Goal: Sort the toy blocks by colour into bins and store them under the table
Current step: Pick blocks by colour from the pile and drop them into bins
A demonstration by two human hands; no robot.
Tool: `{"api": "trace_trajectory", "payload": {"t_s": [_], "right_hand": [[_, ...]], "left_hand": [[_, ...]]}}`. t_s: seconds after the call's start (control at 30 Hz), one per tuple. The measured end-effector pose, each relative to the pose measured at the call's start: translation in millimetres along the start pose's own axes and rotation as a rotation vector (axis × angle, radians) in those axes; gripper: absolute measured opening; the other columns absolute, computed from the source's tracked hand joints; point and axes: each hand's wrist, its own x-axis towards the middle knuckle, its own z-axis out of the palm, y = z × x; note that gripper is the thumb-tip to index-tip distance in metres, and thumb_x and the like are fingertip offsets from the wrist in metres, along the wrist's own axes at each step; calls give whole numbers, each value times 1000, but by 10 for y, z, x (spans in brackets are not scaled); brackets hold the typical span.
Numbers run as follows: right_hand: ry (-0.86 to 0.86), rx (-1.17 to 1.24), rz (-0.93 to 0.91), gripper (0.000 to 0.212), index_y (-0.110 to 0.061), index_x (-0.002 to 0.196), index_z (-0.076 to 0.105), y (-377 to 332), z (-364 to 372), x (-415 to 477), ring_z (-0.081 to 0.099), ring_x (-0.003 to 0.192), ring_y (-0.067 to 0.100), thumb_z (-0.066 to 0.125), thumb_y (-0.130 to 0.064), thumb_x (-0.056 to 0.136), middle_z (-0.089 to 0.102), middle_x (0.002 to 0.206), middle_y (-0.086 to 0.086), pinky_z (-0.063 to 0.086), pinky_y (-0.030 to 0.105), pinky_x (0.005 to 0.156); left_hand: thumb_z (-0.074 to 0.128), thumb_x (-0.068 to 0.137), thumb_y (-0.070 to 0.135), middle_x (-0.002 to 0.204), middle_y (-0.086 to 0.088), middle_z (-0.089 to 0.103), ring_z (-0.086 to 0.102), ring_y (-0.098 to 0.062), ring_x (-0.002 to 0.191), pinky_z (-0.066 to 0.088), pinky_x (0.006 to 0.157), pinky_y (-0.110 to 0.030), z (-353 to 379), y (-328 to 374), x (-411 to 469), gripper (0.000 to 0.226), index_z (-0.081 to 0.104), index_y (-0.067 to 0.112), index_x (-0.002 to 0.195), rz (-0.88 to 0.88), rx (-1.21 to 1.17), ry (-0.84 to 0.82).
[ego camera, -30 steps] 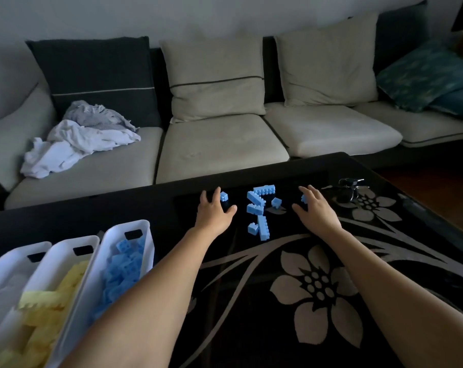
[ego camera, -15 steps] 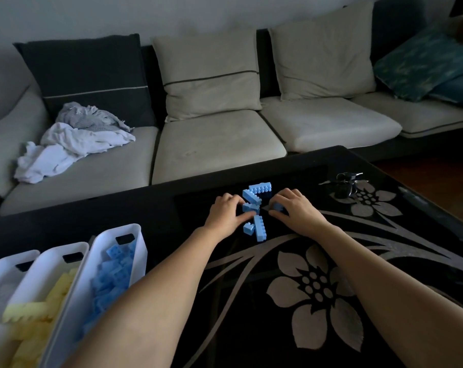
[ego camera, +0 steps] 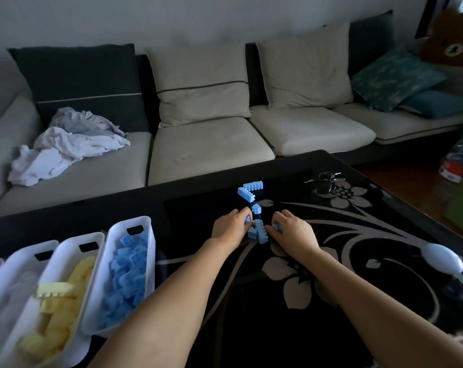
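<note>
Cupping inward from both sides, the left hand and the right hand close around a little heap of light-blue plastic toy blocks on the black glass table with a pale flower pattern. The left fingers are curled over a studded piece at the heap's left edge, and the right fingers are curled round another blue piece at its right edge (how firmly either is pinched is hard to tell in the dim light). Just beyond the fingertips lies a small single blue block, and farther on two long studded blue bricks touch in a V. At the table's near left stand white plastic bins side by side: the rightmost white bin holds a pile of blue blocks, the middle white bin holds yellow blocks, and the next white bin has pale contents that I cannot make out. A bunch of dark keys lies near the table's far right corner, and crumpled white clothes sit on the beige sofa behind.
</note>
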Motion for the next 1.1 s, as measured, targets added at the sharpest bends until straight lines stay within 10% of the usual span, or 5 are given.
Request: {"api": "trace_trajectory", "payload": {"t_s": [0.4,0.67,0.77,0.87,1.1], "right_hand": [[-338,1861,873,31,-11,80,53,-332,-571,34,50,43,8,42,-33,98,55,69,5,31,14,32],[-778,1912,871,37,-4,95,56,-1669,-538,145,54,77,18,38,-36,100,53,93,15,44,19,35],[-867,1891,783,37,-1,103,53,-2119,-466,168,54,101,21,37,-34,101,49,99,18,54,23,70],[-948,1801,674,44,0,128,47,-2364,-420,190,44,127,33,36,-33,101,49,119,23,35,42,110],[-980,1675,424,46,-8,146,28,-2230,-587,241,18,143,34,28,-23,102,22,153,22,17,43,116]], "left_hand": [[49,95,36,71,7,53,53,-13,70,37,61,-26,-1143,-532,-840,19,58,19,92,-234,-379,38],[52,93,37,77,-3,65,61,-18,71,41,61,-27,-1437,-1065,-1678,19,57,19,88,-599,-73,-163],[52,95,33,71,-1,61,60,-15,56,41,50,-22,-1404,-1092,-1832,23,60,12,92,-663,-162,-201],[52,96,28,71,-8,63,65,-21,55,50,51,-23,-1429,-1058,-1886,27,59,3,102,-751,-356,-222],[48,98,32,82,-13,70,70,-21,62,49,48,-22,-1580,-1000,-1792,28,56,7,107,-741,-324,-195]]}}
